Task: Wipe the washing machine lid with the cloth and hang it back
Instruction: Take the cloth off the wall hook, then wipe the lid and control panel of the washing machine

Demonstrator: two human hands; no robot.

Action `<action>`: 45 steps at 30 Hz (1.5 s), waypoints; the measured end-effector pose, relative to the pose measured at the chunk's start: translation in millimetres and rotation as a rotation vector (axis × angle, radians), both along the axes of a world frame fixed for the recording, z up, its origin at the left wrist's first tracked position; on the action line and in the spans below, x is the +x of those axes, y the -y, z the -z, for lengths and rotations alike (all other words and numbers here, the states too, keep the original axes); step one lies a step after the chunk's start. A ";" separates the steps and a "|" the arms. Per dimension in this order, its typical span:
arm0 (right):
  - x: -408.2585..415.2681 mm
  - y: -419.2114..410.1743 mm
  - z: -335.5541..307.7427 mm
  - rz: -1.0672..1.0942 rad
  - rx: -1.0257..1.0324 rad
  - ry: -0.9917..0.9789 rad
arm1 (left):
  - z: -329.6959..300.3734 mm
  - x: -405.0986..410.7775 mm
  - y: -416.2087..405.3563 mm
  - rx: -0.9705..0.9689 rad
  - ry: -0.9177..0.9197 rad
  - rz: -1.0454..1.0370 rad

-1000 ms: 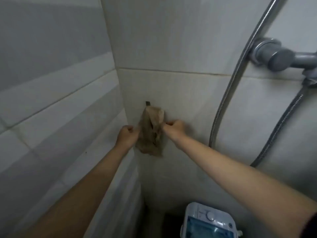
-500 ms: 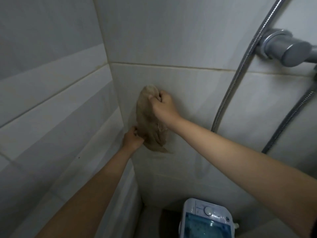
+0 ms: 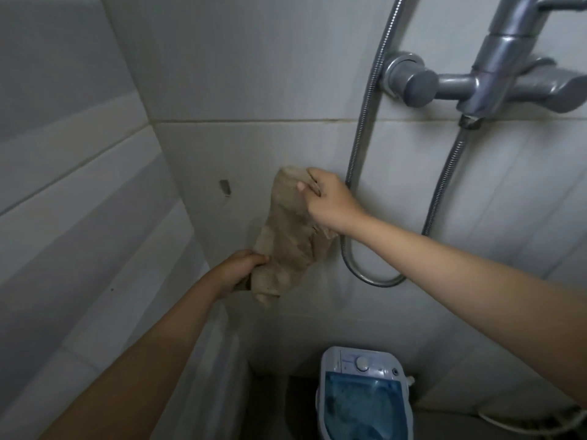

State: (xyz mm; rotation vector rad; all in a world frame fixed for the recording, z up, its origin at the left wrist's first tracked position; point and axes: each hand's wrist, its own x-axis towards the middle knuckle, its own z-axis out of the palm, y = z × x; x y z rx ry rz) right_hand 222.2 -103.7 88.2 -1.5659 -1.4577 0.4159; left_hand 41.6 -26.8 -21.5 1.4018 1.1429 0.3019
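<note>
A crumpled beige cloth (image 3: 287, 246) hangs in the air in front of the tiled wall, clear of the small dark wall hook (image 3: 225, 187) to its left. My right hand (image 3: 328, 201) grips the cloth's top end. My left hand (image 3: 239, 269) pinches its lower left part. Far below stands a small white washing machine (image 3: 365, 393) with a blue see-through lid (image 3: 363, 404) and a round dial.
A chrome shower mixer (image 3: 476, 84) juts from the wall at the upper right. Two metal shower hoses (image 3: 362, 147) hang down beside my right hand and loop below it. The tiled corner of the walls is to the left. A white cord lies at the lower right.
The cloth has come off the hook and moved right; the bare hook now shows. My right hand shifted right with the cloth's top, and my left hand dropped lower along it.
</note>
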 end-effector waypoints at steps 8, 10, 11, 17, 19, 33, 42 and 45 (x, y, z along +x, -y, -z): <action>31.3 78.1 86.8 -0.217 -0.156 0.178 | -8.6 60.7 43.8 -0.362 0.204 -0.003; 42.0 99.1 102.3 -0.241 -0.201 0.172 | -7.5 77.7 55.9 -0.420 0.187 -0.010; 47.7 108.7 108.9 -0.258 -0.212 0.148 | -5.4 86.1 62.4 -0.442 0.171 -0.006; 76.2 142.0 143.0 -0.164 -0.179 0.126 | 15.8 123.2 90.0 -0.550 0.108 -0.007; 87.2 142.9 153.0 -0.111 -0.193 0.056 | 22.9 128.8 93.4 -0.579 0.047 0.030; 132.9 146.4 286.1 0.169 -0.560 -1.036 | 224.6 136.0 137.4 -0.808 0.270 -0.069; 149.5 127.1 443.6 0.409 -0.584 -0.524 | 345.3 185.2 108.9 -0.509 0.161 -0.257; 141.4 109.4 480.0 0.298 -0.522 -0.552 | 375.9 207.5 93.0 -0.364 0.208 -0.199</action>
